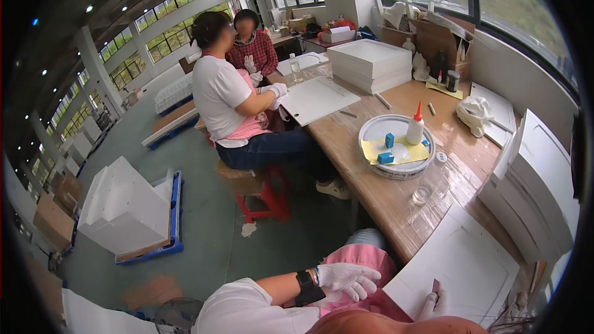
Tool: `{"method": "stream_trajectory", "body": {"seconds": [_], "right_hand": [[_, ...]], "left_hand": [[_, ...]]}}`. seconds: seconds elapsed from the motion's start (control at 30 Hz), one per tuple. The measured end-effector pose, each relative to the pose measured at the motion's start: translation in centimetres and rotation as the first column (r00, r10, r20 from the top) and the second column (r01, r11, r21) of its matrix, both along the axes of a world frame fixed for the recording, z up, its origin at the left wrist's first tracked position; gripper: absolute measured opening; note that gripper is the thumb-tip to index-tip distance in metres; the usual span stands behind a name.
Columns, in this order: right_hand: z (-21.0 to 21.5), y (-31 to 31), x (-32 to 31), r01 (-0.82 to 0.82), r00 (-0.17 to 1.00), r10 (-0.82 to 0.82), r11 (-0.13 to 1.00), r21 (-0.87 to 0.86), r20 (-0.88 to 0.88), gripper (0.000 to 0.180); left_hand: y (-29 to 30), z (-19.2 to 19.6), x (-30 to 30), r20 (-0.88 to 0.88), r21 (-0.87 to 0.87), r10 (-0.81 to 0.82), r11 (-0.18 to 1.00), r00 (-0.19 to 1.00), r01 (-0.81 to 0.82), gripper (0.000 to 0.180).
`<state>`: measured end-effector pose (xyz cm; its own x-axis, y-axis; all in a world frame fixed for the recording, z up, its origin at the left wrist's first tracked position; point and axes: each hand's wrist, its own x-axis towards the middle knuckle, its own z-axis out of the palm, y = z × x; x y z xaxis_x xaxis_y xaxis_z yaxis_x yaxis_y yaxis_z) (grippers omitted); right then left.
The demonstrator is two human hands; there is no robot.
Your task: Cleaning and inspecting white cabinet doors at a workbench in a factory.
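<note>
A white panel (465, 253) lies at the table's near right corner, its near edge over my lap. My right hand (433, 305), in a white glove, rests on the panel's near part with its fingers closed on a small flat brownish piece (436, 285); its exact kind is unclear. My left hand (350, 278), also gloved, hovers above my pink apron (365, 258), just left of the panel. Its fingers are loosely stretched out and nothing shows in them. A black band (307, 287) circles the left wrist.
A round white lid (396, 172) carries a red-tipped glue bottle (416, 125) and blue blocks (385, 158). Beside it stands a clear bottle (423, 193). White panels are stacked at right (535, 179) and farther back (371, 65). Two people (226, 86) (253, 46) occupy the table's far left side.
</note>
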<state>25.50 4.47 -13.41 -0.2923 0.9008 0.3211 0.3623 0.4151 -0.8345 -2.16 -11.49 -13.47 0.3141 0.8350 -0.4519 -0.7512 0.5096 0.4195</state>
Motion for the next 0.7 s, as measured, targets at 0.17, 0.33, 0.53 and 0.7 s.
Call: {"method": "stream_trajectory", "body": {"seconds": [0.17,0.33,0.53,0.7], "right_hand": [[4.0,-1.2,-0.3,0.044,0.996,-0.014,0.931,-0.362,0.085,0.035],[3.2,-1.6,-0.2,0.024,0.999,-0.015,0.984,-0.177,0.048,0.036],[3.0,-1.5,-0.5,0.030,0.998,-0.019,0.983,-0.179,0.060,0.036],[5.9,-1.7,-0.5,-0.021,0.980,0.055,0.984,-0.176,0.192,0.036]], "left_hand": [[0.6,6.8,0.9,-0.009,-0.158,0.053,0.986,0.999,-0.054,0.037],[-0.1,2.1,0.3,0.313,-0.065,0.025,0.998,0.949,-0.005,0.044],[0.0,0.5,-0.3,0.384,0.039,-0.037,0.999,0.922,0.024,0.045],[0.2,1.7,-0.2,0.228,-0.031,-0.019,0.999,0.974,0.027,0.047]]}}
